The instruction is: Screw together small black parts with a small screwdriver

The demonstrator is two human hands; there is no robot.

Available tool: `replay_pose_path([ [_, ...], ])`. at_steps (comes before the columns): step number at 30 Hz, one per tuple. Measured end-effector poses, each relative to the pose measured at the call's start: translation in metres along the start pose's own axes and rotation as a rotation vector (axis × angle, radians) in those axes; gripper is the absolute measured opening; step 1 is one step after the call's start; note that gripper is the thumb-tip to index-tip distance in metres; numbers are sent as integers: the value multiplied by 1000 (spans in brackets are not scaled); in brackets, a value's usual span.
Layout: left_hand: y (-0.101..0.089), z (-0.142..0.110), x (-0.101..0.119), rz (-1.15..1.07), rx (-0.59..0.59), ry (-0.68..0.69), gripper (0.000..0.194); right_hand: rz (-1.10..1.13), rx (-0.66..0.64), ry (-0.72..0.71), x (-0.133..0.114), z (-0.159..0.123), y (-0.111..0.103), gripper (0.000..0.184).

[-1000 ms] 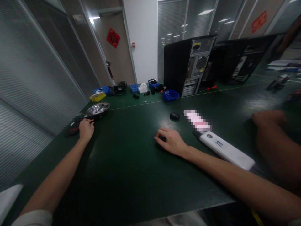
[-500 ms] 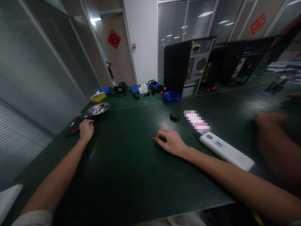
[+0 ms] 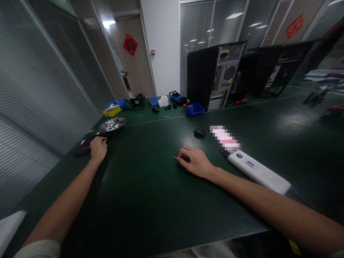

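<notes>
My right hand (image 3: 194,161) rests on the green table with thumb and forefinger pinched together. A thin pale stick-like piece (image 3: 175,157) pokes out leftward from that pinch; its kind is too small to tell. At the left, my left hand (image 3: 98,147) is closed, fingers drawn together at the edge of a dark flat item (image 3: 85,145) with a red stripe, partly blurred out. What those fingers hold, if anything, is hidden. Just beyond my left hand stands a round metal bowl (image 3: 112,125) with small whitish pieces inside.
A black computer mouse (image 3: 199,133) lies beyond my right hand. A white power bank (image 3: 259,172) marked 18 lies to its right. Farther back are a blue tray (image 3: 195,109), a yellow tray (image 3: 111,111) and a black computer tower (image 3: 215,77). The green table (image 3: 145,200) spreads between my arms.
Another person's arm at the right has drawn back out of view. Both my hands have stayed almost in place.
</notes>
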State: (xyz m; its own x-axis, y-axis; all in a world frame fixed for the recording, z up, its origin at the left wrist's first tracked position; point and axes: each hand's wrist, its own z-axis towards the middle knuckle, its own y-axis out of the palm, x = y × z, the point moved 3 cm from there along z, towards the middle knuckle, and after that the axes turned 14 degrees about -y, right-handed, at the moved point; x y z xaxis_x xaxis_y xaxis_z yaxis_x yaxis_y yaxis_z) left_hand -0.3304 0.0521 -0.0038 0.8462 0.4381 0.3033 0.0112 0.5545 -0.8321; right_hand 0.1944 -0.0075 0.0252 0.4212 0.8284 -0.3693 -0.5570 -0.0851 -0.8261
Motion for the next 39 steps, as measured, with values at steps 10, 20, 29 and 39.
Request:
replay_pose_path([
  [10, -4, -6, 4, 71, 3, -3, 39, 28, -11, -8, 0, 0, -1, 15],
  [20, -8, -9, 8, 154, 2, -6, 39, 17, -11, -16, 0, 0, -1, 15],
  [29, -11, -8, 12, 196, -22, -7, 33, 14, -3, -20, 2, 0, 2, 16],
  [39, -12, -9, 16, 159, -43, -64, 32, 11, -17, -11, -2, 0, -1, 14],
])
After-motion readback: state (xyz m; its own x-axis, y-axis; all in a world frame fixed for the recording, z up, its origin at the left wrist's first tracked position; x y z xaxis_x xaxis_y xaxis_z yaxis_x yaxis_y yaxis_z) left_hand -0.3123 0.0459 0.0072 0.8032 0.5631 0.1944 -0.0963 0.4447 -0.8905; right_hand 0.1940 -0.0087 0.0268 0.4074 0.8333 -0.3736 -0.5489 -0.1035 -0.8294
